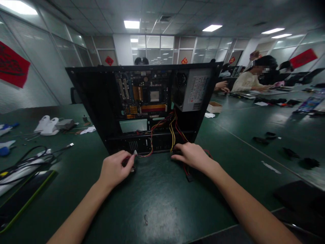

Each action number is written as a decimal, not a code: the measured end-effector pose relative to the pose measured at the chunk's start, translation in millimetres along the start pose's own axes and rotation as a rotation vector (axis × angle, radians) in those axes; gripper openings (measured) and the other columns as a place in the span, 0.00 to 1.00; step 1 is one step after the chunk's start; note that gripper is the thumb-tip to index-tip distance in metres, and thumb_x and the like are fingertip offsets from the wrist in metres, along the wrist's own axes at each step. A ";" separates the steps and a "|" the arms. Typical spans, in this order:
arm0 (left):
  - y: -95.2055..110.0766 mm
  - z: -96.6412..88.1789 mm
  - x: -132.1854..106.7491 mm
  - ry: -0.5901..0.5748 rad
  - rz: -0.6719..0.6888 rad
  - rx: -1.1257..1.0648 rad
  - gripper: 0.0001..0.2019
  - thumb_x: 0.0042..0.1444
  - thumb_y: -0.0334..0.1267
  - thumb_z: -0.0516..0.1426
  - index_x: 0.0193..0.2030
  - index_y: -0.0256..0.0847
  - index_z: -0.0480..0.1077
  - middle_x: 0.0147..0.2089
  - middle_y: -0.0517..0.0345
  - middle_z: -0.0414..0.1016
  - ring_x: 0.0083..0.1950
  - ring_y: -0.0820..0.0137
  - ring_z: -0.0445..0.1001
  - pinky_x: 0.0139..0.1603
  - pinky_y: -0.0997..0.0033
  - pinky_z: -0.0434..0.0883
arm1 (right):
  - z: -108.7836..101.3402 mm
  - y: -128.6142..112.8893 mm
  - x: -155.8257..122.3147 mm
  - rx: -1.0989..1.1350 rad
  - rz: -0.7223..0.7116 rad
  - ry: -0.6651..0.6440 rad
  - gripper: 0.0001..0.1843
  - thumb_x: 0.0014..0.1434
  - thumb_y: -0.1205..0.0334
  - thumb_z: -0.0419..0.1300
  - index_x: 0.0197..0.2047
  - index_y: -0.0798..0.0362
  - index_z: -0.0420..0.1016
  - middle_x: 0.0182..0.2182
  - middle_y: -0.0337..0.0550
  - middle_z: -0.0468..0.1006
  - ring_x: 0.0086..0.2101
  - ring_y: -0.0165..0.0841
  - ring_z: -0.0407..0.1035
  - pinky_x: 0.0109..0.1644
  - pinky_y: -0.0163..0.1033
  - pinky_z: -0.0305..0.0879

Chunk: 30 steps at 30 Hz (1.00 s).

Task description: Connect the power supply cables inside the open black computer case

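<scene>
An open black computer case point(101, 101) stands on the green table, its inside facing me. A motherboard point(154, 83) is mounted at the upper middle, and a silver power supply point(196, 89) sits at the upper right. Red, yellow and black power cables point(173, 130) hang down from it. By the case's lower left edge, my left hand point(116, 167) pinches a small pale cable connector point(135, 153). My right hand point(190, 154) is closed around the yellow cables at the lower right edge. Its fingertips are partly hidden. A black connector point(189, 178) lies below that hand.
At left lie a power strip point(22, 169) with black cables, a dark green-edged slab point(22, 200) and white objects point(47, 124). To the right are a small box point(214, 107) and several black parts point(290, 153). A co-worker point(250, 79) sits at the far right.
</scene>
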<state>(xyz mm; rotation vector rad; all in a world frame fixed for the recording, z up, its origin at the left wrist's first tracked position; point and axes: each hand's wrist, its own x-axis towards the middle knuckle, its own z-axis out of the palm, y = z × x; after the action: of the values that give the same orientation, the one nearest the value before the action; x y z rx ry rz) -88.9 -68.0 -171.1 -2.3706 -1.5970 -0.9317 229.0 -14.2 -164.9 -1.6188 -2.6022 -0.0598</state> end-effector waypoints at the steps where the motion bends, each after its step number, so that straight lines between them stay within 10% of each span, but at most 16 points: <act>1: 2.6 2.7 -0.6 -0.031 0.009 0.064 0.11 0.64 0.41 0.53 0.39 0.39 0.75 0.35 0.55 0.77 0.34 0.68 0.74 0.35 0.68 0.66 | 2.4 -2.2 0.5 0.007 -0.043 -0.002 0.21 0.63 0.45 0.59 0.49 0.52 0.77 0.39 0.51 0.82 0.40 0.45 0.78 0.39 0.42 0.69; 8: 17.3 16.2 -3.4 -0.041 0.080 0.219 0.16 0.63 0.36 0.52 0.56 0.36 0.69 0.52 0.46 0.76 0.50 0.57 0.74 0.49 0.54 0.69 | 5.0 -19.5 4.4 0.541 -0.249 0.178 0.13 0.67 0.59 0.57 0.42 0.54 0.82 0.41 0.48 0.83 0.43 0.38 0.77 0.49 0.41 0.70; 13: 21.8 23.4 -7.6 -0.084 0.104 0.090 0.15 0.64 0.37 0.52 0.56 0.38 0.69 0.53 0.47 0.75 0.52 0.60 0.74 0.50 0.57 0.71 | -5.6 -30.7 1.4 1.501 -0.110 0.273 0.18 0.63 0.50 0.60 0.51 0.51 0.78 0.43 0.47 0.81 0.24 0.27 0.72 0.17 0.29 0.56; 17: 23.4 26.2 -9.6 -0.060 0.108 0.074 0.16 0.63 0.38 0.53 0.57 0.39 0.69 0.57 0.46 0.72 0.56 0.59 0.71 0.54 0.55 0.71 | -11.9 -31.1 -0.7 1.984 -0.133 0.235 0.15 0.58 0.50 0.64 0.45 0.49 0.77 0.39 0.43 0.80 0.29 0.28 0.73 0.19 0.26 0.55; 23: 23.6 21.5 -8.8 -0.008 0.174 0.016 0.17 0.63 0.37 0.54 0.58 0.41 0.67 0.60 0.44 0.70 0.61 0.57 0.68 0.58 0.52 0.68 | -10.8 -33.6 -2.3 2.108 -0.081 0.140 0.15 0.57 0.49 0.64 0.42 0.49 0.75 0.35 0.42 0.77 0.34 0.32 0.71 0.26 0.30 0.59; 30: 28.3 27.1 -17.2 0.033 0.401 -0.126 0.24 0.59 0.38 0.59 0.62 0.45 0.63 0.58 0.50 0.73 0.62 0.58 0.68 0.66 0.51 0.58 | 19.0 -73.0 -1.5 1.873 -0.346 -0.186 0.22 0.58 0.43 0.63 0.41 0.55 0.77 0.30 0.44 0.77 0.31 0.31 0.71 0.28 0.32 0.64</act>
<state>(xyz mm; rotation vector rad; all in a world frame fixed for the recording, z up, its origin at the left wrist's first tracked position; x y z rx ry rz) -57.1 -81.9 -196.1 -2.6027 -1.0157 -0.9977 163.3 -46.5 -183.4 -0.3832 -1.4993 1.8019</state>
